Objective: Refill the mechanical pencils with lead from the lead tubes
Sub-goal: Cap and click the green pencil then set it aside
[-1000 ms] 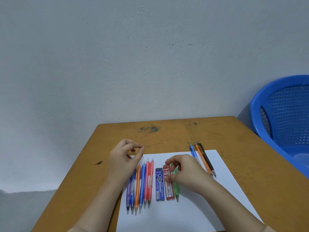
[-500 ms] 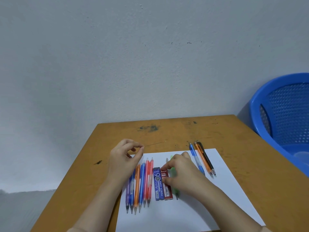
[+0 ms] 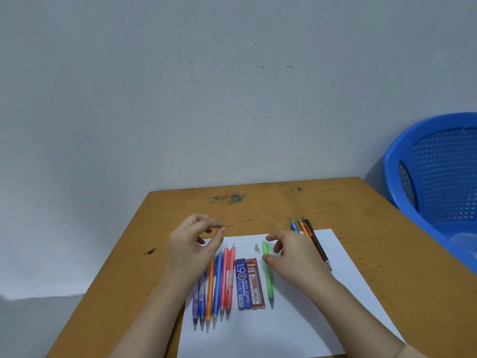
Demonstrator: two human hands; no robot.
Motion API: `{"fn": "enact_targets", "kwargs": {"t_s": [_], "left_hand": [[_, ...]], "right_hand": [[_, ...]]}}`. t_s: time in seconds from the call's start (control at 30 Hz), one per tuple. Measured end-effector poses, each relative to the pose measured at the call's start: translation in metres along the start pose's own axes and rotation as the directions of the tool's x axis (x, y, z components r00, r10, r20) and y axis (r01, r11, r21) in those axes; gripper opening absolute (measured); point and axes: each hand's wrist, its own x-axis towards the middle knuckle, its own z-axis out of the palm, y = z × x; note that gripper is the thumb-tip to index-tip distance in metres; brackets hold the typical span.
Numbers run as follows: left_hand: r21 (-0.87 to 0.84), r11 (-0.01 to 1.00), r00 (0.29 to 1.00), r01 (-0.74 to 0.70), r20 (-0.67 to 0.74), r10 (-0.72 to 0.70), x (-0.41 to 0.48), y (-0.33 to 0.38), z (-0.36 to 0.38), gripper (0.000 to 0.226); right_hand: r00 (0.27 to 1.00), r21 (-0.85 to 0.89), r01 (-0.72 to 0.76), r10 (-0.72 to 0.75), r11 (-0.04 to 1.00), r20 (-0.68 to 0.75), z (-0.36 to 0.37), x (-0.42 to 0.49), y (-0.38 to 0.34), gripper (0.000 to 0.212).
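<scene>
1. The left hand (image 3: 192,244) and its forearm are covering part of a row of six coloured mechanical pencils (image 3: 218,285) on the left side of the white paper sheet (image 3: 309,319). The right hand (image 3: 294,257) is hiding part of three more pencils (image 3: 313,236) at the sheet's far right corner.
2. Two lead tubes, a blue lead tube (image 3: 242,284) and a red lead tube (image 3: 258,282), are lying mid-sheet, with one green mechanical pencil (image 3: 268,277) just beside them.
3. The left hand is pinching one thin lead stick (image 3: 240,223) beyond the sheet's far edge. The right hand is hovering over the green pencil, loosely curled and empty.
4. A blue plastic basket (image 3: 438,177) is sitting right of the wooden surface (image 3: 271,202), cut off by the frame.
</scene>
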Motion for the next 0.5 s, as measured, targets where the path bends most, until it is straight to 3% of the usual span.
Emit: {"fn": "enact_targets", "kwargs": {"t_s": [0.23, 0.37, 0.5], "left_hand": [[-0.025, 1.0, 1.0, -0.017, 0.012, 0.017, -0.0013, 0.0039, -0.0008, 0.025], [-0.031, 0.999, 1.0, -0.017, 0.006, 0.017, -0.001, 0.0035, -0.0007, 0.021], [-0.053, 0.998, 1.0, -0.016, 0.01, 0.016, -0.0016, 0.0055, -0.0012, 0.022]], "right_hand": [[0.999, -0.067, -0.039, 0.041, 0.997, 0.035, 0.0092, -0.0008, -0.002, 0.058], [0.998, -0.149, -0.041, 0.048, 0.988, 0.042, 0.0065, 0.0002, -0.0005, 0.038], [0.994, -0.169, -0.088, 0.098, 0.982, 0.049, 0.0054, 0.0017, 0.0009, 0.033]]}}
